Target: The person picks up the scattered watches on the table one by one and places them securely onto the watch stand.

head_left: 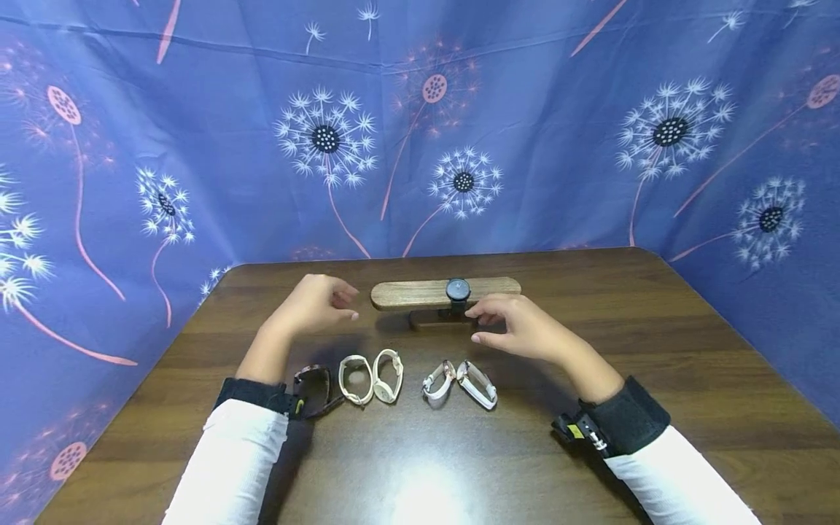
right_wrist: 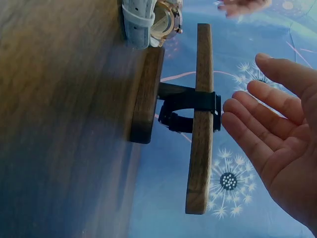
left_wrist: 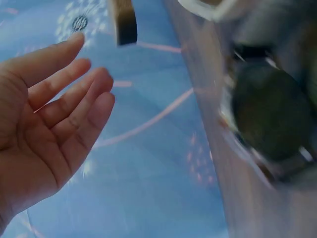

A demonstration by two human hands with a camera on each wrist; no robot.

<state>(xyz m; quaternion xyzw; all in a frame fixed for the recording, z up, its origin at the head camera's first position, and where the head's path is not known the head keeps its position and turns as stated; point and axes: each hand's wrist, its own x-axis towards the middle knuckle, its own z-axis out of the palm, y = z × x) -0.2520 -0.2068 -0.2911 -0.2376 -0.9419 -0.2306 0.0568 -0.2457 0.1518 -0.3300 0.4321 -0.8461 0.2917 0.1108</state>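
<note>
A wooden watch stand [head_left: 413, 294] with a raised bar stands toward the back of the table. One black wristwatch [head_left: 458, 290] is looped around its bar, right of the middle, dial up. My right hand [head_left: 521, 326] hovers by the bar's right half, fingertips close to the black watch and nothing held; the right wrist view shows its loosely bent fingers [right_wrist: 252, 116]. To the left of the stand my left hand [head_left: 316, 305] is in the air, fingers relaxed and holding nothing. Below it a dark watch [head_left: 315, 390] is partly hidden by the left wrist strap.
Two cream watches [head_left: 356, 379] stand on their straps in front of the stand. Two white-strapped watches [head_left: 477, 384] stand to their right. The brown wooden table [head_left: 558, 467] ends at a blue dandelion-print cloth [head_left: 538, 160] behind and at the sides.
</note>
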